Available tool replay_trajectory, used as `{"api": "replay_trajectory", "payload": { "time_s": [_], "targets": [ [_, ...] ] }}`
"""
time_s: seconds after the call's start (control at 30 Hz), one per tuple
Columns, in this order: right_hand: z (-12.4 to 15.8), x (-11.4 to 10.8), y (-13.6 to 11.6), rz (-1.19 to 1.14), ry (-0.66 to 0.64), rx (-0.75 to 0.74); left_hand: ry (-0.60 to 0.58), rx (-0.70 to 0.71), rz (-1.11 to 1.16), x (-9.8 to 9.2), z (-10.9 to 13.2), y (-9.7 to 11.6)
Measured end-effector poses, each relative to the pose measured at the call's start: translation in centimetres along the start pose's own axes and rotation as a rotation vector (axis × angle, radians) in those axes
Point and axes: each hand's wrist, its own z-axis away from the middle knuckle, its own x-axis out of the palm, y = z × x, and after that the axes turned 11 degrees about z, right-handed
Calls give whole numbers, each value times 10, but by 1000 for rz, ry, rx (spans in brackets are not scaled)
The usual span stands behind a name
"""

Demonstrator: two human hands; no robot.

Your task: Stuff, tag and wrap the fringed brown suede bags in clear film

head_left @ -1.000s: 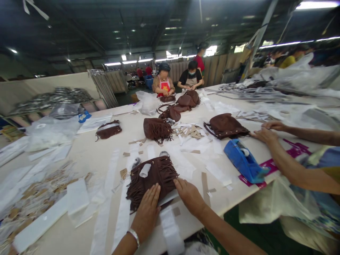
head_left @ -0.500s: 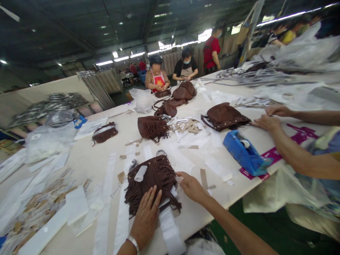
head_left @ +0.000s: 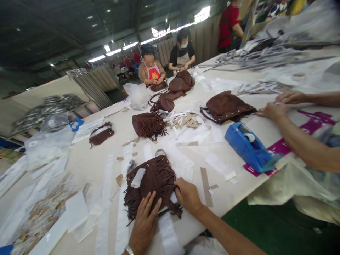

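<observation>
A brown suede bag with fringe (head_left: 152,180) lies flat on the pale table (head_left: 87,159) right in front of me. My left hand (head_left: 145,221) rests flat on its near fringe, fingers stretched out. My right hand (head_left: 188,195) sits at the bag's right edge with fingers curled onto the fringe and a white strip beneath it. A white foam piece (head_left: 138,177) lies on the bag's upper left.
A blue tape dispenser (head_left: 248,147) stands to the right. A co-worker's hands (head_left: 273,110) touch another brown bag (head_left: 225,106). More fringed bags (head_left: 148,124) and paper strips (head_left: 186,122) lie further back. Other people work at the far end. Plastic sheets (head_left: 45,145) cover the left.
My right hand lifted off the bag, then came back and curled onto its right edge. My left hand stayed flat on the fringe. The view tilted down slightly.
</observation>
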Motion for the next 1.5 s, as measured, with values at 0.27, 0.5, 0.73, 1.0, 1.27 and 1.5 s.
{"api": "replay_trajectory", "payload": {
  "time_s": [0.27,0.5,0.73,1.0,1.27,1.5],
  "targets": [
    [-30,-20,10,-904,-524,554,22,-5,20,2,-1,-2],
    [-38,-14,4,-932,-607,690,80,-71,43,8,0,3],
    [-26,-14,-8,-873,-519,801,106,-41,54,11,-1,1],
    [-17,-21,-3,-711,-464,710,93,-7,83,9,0,-1],
    [-53,-24,1,-716,-612,665,90,-3,82,9,1,1],
    [-62,-14,1,-932,-753,757,120,-35,105,10,1,1]
  ]
}}
